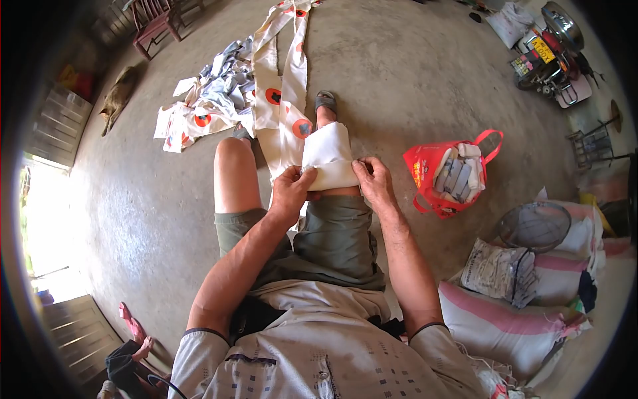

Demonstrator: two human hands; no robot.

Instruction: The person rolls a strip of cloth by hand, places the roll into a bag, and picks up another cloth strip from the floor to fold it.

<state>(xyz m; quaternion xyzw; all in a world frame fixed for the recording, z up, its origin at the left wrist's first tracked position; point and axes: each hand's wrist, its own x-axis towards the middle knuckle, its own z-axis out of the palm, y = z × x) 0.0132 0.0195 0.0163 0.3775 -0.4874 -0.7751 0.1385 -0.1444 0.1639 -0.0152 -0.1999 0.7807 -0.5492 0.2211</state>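
A piece of white cloth [327, 141] lies over my right shin and knee, its near end folded into a band. My left hand [291, 191] pinches the left end of that fold between thumb and fingers. At the fold's right end, my right hand [376, 181] grips the cloth the same way. Just left of the cloth, long off-white fabric strips [266, 123] with orange-red printed circles run away across the floor. Beside them lies a heap of grey and white cloth scraps [226, 83].
To the right stands a red bag [423, 165] packed with folded or rolled cloth. Full sacks [498, 316] and a mesh basket [535, 226] sit at the lower right. A motorcycle [551, 56], a wooden chair [154, 23] and a lying dog [118, 100] are farther off. Another person's legs [126, 366] show lower left.
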